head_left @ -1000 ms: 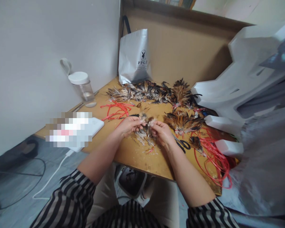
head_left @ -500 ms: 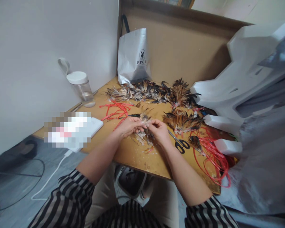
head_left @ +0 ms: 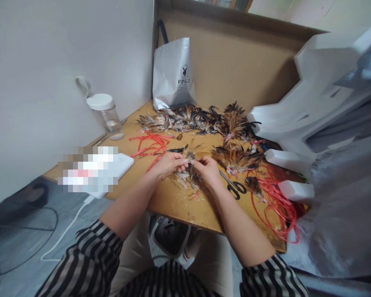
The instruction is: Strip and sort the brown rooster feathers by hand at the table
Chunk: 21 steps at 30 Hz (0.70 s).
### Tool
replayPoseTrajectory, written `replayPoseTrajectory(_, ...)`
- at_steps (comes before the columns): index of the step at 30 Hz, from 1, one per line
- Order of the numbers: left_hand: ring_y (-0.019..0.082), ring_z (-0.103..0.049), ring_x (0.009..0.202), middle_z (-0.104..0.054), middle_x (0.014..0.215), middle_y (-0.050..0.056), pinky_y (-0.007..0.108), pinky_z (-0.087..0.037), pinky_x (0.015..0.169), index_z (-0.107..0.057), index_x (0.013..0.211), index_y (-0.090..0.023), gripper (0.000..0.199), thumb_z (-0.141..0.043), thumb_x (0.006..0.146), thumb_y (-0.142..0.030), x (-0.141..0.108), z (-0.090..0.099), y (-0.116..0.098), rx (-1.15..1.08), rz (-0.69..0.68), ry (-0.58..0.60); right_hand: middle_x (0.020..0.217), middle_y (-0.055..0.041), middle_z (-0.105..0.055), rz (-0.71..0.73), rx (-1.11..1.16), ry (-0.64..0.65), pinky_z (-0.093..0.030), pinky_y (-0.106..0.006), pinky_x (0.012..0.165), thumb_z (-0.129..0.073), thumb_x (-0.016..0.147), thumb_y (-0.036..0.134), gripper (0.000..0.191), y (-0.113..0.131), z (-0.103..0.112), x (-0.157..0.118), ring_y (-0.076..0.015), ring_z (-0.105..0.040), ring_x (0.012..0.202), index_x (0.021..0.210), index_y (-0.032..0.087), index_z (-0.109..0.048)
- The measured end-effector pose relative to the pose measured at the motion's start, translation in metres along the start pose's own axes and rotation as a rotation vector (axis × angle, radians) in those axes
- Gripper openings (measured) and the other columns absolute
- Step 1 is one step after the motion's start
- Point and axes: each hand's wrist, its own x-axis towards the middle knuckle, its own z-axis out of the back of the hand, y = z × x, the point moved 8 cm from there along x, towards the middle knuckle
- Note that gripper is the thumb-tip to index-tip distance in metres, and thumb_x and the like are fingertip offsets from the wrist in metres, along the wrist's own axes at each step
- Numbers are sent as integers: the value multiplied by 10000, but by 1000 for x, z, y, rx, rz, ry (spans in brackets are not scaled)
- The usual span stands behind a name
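Note:
Close together over the front of the table, my left hand (head_left: 170, 164) and my right hand (head_left: 207, 170) pinch the base of a small bunch of brown and black feathers (head_left: 191, 155). The fingertips of both hands nearly meet there. Beneath them, loose pale feathers (head_left: 184, 180) lie on the tabletop. Black-handled scissors (head_left: 235, 189) rest just right of my right hand. A small dark feather tuft (head_left: 254, 185) sits beyond the scissors. A larger bundle of brown feathers (head_left: 237, 159) lies behind them. Red plastic strips (head_left: 151, 142) are spread behind my left hand.
A long heap of feathers (head_left: 191, 117) runs along the back, before a silver bag (head_left: 173, 74). At left stand a lidded bottle (head_left: 106, 115) and a white device (head_left: 123, 163) with a cable. Red strings (head_left: 275, 202) and white foam (head_left: 284, 111) border the right. Below is a bin (head_left: 170, 237).
My hands stay at the same spot with the feather bunch. The fingers shift slightly, and the fingertips look a little farther apart.

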Motion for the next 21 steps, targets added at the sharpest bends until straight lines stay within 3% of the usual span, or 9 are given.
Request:
replayPoseTrajectory(9,49,-508,463,-602,572,26,157,-376,445,-633,665,-92,239,-686,652,-325,-1,-4,-2,127,-23,71,450,70,-437,-8,56,33,-237,-197,409,-692,593,368,258,0,-5,1,-55,-314,405,595,160,-539)
replayPoseTrajectory(12,42,-488,439,-585,544,12,152,-359,430,-632,669,-101,244,-673,666,-342,0,6,-6,129,-68,9,497,50,-494,9,27,65,-278,-204,430,-668,620,366,236,2,-6,1,-61,-344,416,691,152,-597)
replayPoseTrajectory(16,26,-461,424,-561,522,-4,132,-325,412,-629,679,-107,246,-681,657,-346,2,20,-10,14,-95,-103,630,-3,-577,160,-229,132,-376,-230,533,-614,679,318,176,8,-9,0,-100,-467,535,733,151,-623)
replayPoseTrajectory(21,30,-468,446,-568,543,4,135,-339,424,-629,675,-100,257,-698,638,-345,1,20,-11,-21,-95,-93,848,-41,-577,428,-854,231,-397,-260,684,-498,784,229,211,16,-28,-14,-147,-538,766,930,227,-650)
